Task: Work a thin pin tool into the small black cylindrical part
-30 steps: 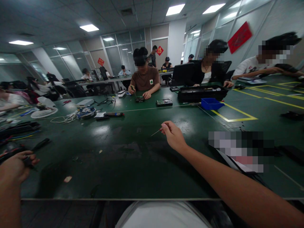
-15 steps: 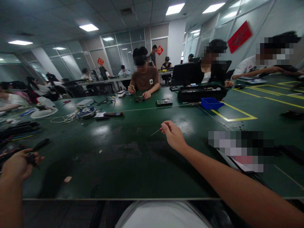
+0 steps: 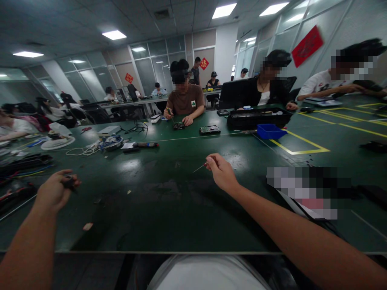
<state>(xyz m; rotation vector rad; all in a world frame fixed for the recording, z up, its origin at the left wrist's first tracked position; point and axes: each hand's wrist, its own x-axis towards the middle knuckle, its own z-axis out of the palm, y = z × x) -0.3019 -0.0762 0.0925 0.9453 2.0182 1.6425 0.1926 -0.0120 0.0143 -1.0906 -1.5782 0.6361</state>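
A green bench (image 3: 169, 227) fills the lower view, its near edge running just ahead of the wearer's lap. At its far edge sits a person in a brown shirt (image 3: 185, 100), one hand holding a tool over a dark drive (image 3: 179, 126) and the other hand resting beside it. To the right of that person, also by the far edge, a long black tray (image 3: 256, 122) stands with things inside. A blotted-out flat thing (image 3: 299, 189) lies on the right side of the bench, toward the near edge.

The wearer's left hand (image 3: 55, 189) is over the left part of the bench, beside dark clutter (image 3: 18, 193). The right hand (image 3: 223, 172) is over the middle of the bench, well apart from the left one. A blue bin (image 3: 270, 132) stands just in front of the black tray, and a drive with a green board (image 3: 210, 130) lies to its left.

The left grip is closed round a small dark object (image 3: 69, 183), too blurred to name. The right grip pinches a thin tool (image 3: 198, 168), red at the held end, its metal shaft slanting down and left. A pale scrap (image 3: 87, 226) lies toward the near edge, at left.
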